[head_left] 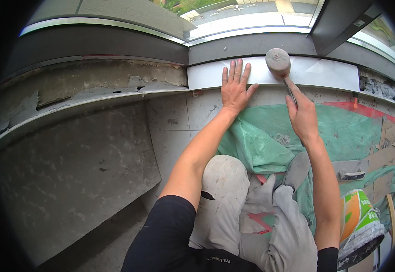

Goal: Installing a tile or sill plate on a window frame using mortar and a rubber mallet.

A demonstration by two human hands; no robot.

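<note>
While the left hand (234, 88) lies flat with its fingers spread wide on the white tile (270, 72), holding nothing, it looks like it's just pinning the tile down on the ledge (93, 90) so it can't slide. The right hand (302, 115) has its fingers wrapped round the handle of a rubber mallet (277, 62), head resting on the tile's top face just beside the left fingertips, probably for seating it level. Green sheet (342, 131) covers the floor below, and a paint-smeared bucket (360, 224) sits by the right elbow.
</note>
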